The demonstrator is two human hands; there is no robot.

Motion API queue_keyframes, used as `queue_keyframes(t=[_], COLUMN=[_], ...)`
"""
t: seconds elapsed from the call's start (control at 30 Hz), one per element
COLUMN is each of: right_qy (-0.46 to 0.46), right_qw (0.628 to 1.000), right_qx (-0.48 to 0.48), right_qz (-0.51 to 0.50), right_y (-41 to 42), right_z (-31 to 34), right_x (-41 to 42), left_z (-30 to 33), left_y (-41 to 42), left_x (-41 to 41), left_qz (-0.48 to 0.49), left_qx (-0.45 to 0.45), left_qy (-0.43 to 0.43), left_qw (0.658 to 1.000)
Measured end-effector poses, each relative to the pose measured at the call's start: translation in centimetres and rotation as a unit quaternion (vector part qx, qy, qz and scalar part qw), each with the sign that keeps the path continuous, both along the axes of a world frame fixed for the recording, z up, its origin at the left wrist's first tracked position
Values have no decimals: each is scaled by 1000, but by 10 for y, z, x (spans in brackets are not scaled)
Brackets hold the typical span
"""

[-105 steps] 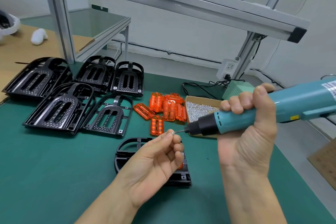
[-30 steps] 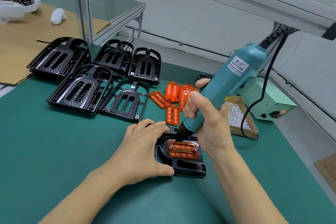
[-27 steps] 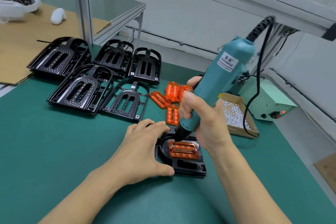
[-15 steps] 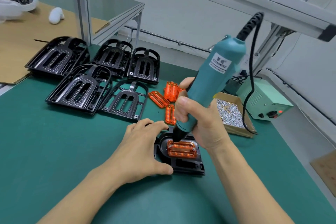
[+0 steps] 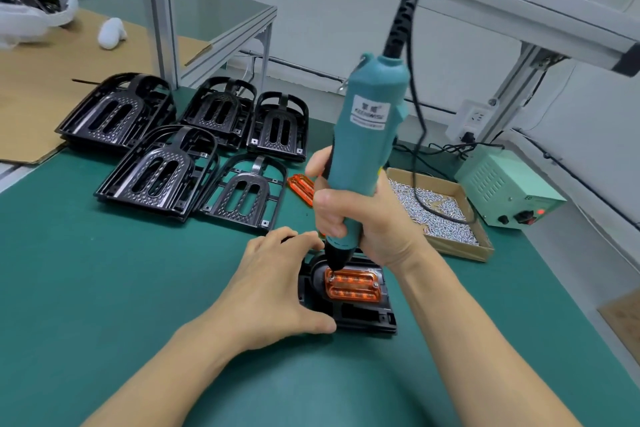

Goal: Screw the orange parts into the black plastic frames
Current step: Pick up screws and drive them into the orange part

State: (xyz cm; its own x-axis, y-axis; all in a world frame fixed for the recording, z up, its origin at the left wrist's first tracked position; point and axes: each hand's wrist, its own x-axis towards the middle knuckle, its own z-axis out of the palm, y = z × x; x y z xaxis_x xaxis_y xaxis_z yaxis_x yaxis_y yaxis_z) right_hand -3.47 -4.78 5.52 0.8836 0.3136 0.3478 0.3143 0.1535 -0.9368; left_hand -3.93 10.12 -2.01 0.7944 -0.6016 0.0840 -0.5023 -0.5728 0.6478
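Note:
A black plastic frame (image 5: pixel 360 317) lies on the green mat in front of me with an orange part (image 5: pixel 353 289) seated in it. My left hand (image 5: pixel 273 288) rests on the frame's left side, fingers spread flat, thumb along its near edge. My right hand (image 5: pixel 363 222) grips a teal electric screwdriver (image 5: pixel 367 135), held almost upright. Its black tip stands on the orange part's far left corner. A screw head shows at the part's right end.
Several black frames (image 5: pixel 166 173) lie at the back left. A loose orange part (image 5: pixel 302 185) shows behind my right hand. A cardboard box of screws (image 5: pixel 446 215) and a green power supply (image 5: pixel 509 187) stand to the right. An aluminium post (image 5: pixel 156 10) rises behind.
3.5 s ago my left hand held a screw at the driver's tip in the air. Since then the driver has swung upright onto the orange part and my left hand rests on the frame.

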Motion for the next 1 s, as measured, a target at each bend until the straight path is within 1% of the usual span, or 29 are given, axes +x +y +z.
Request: queue_keyframes(t=[0.1,0.27,0.43,0.5,0.63,0.73,0.83,1.0], right_qy=[-4,-49,-34,-35,-53,-50,-51,-23], right_qw=[1000,997,991,989,991,992,994,1000], right_qx=[-13,-21,40,46,30,39,27,-4], right_qz=[-5,-55,-126,-133,-117,-106,-91,-2], right_y=[2,4,-6,-8,-8,-10,-12,-11], right_z=[0,-6,-10,-11,-10,-11,-10,-6], right_x=[2,-5,-11,-13,-14,-15,-16,-17], left_z=[1,-2,-3,-3,-2,-2,-1,-1], left_y=[0,-1,-1,-1,0,0,0,0], left_x=[0,1,1,1,1,1,1,2], left_qz=[-1,4,3,6,6,7,7,5], left_qx=[-1,-5,-6,-9,-7,-7,-6,2], left_qy=[3,-3,-5,-2,5,10,14,14], left_qw=[1000,1000,1000,1000,1000,1000,1000,1000])
